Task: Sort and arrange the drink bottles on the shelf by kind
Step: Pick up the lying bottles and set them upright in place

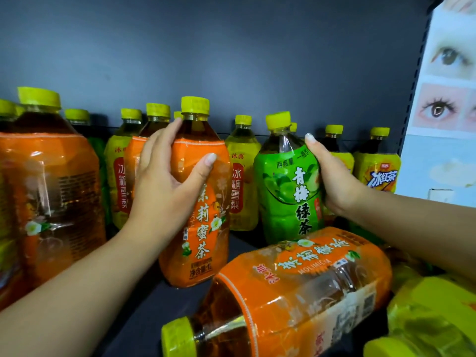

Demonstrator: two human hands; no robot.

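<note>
My left hand (164, 181) grips an upright orange-labelled tea bottle (203, 228) at its shoulder, thumb across the front. My right hand (332, 181) grips a green-labelled tea bottle (286, 191) from its right side; it stands upright just right of the orange one. Another orange-labelled bottle (291, 292) lies on its side in front, cap toward me. All the bottles have yellow-green caps.
A large orange-labelled bottle (49, 197) stands close at the left. Yellow-labelled bottles (242, 186) line the back of the dark shelf (144, 305), with an iced-tea bottle (378, 171) at far right. A yellow bottle (435, 323) lies bottom right. A poster panel (448, 99) bounds the right.
</note>
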